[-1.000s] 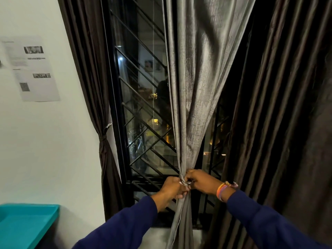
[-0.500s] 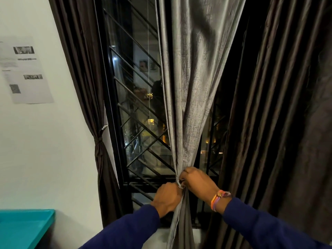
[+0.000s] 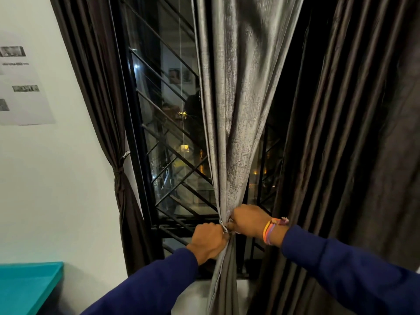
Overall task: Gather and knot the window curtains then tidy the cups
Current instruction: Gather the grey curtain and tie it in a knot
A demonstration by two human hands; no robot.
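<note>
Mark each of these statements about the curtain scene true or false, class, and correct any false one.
1. Both hands grip the grey curtain at its gathered point. True: the left hand and right hand hold it close together.
2. The dark curtain by the wall hangs loose. False: it is already tied in at its middle.
3. The bracelets sit on the left wrist. False: they are on the right wrist.
4. A teal surface shows at the lower left. True.
5. The window is bare of any grille. False: black bars cross it diagonally.
</note>
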